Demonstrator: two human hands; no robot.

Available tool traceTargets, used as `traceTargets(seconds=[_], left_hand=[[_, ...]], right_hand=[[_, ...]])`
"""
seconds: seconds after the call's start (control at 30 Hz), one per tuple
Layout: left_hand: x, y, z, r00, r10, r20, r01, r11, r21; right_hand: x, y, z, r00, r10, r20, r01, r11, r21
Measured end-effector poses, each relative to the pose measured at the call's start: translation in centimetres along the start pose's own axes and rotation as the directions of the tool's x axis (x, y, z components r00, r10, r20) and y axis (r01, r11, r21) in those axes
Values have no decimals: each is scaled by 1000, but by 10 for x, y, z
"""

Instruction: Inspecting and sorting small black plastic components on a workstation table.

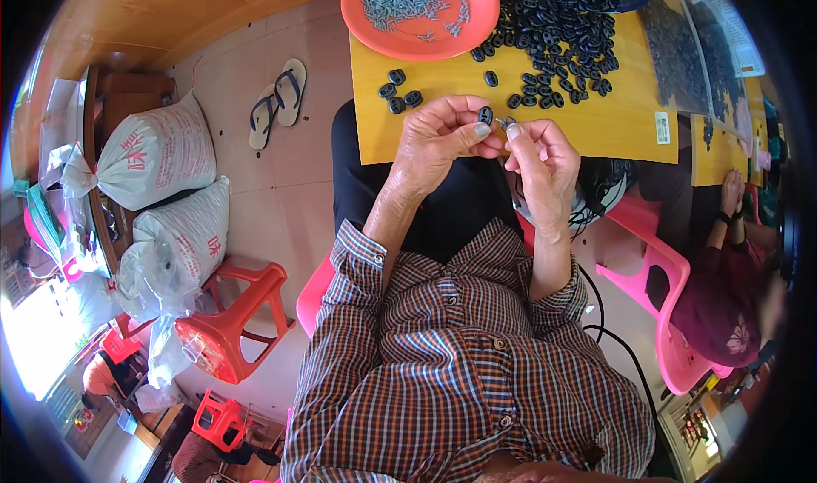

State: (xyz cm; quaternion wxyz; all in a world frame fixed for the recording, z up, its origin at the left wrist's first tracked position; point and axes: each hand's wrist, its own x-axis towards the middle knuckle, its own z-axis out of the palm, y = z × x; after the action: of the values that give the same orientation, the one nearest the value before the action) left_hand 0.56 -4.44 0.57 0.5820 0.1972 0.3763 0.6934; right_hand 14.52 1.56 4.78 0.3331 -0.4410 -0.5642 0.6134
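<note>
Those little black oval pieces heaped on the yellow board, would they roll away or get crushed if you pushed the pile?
The black oval pieces look flat, so they would probably slide rather than roll. The left hand pinches one between fingertips, suggesting they are light and stiff. Piled loosely on the yellow board, they would likely scatter.

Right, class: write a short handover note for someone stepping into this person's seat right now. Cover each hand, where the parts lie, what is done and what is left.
Left hand: pinches one small black oval plastic piece.
Right hand: holds a small grey metal pin at that piece.
Parts: big heap of black pieces on the yellow wooden board; pins in the orange round plastic plate.
Done: perhaps the few pieces set apart; unclear.
Left: the heap.
</note>
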Motion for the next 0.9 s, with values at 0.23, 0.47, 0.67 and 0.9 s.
traceTargets(seconds=[0.23,0.47,0.67,0.9], left_hand=[[0,-1,-1,1000,-5,-1,5,1000,27],[0,-1,1,1000,0,0,0,998,64],[1,-3,1,999,25,22,-27,996,80],[-1,-2,1,999,36,26,-39,991,128]], right_hand=[[0,0,-1,1000,4,23,-4,1000,-25],[0,0,-1,999,7,33,-6,999,-33],[0,-1,-2,999,12,43,-10,999,-52],[0,-1,0,998,10,58,-5,996,-88]])
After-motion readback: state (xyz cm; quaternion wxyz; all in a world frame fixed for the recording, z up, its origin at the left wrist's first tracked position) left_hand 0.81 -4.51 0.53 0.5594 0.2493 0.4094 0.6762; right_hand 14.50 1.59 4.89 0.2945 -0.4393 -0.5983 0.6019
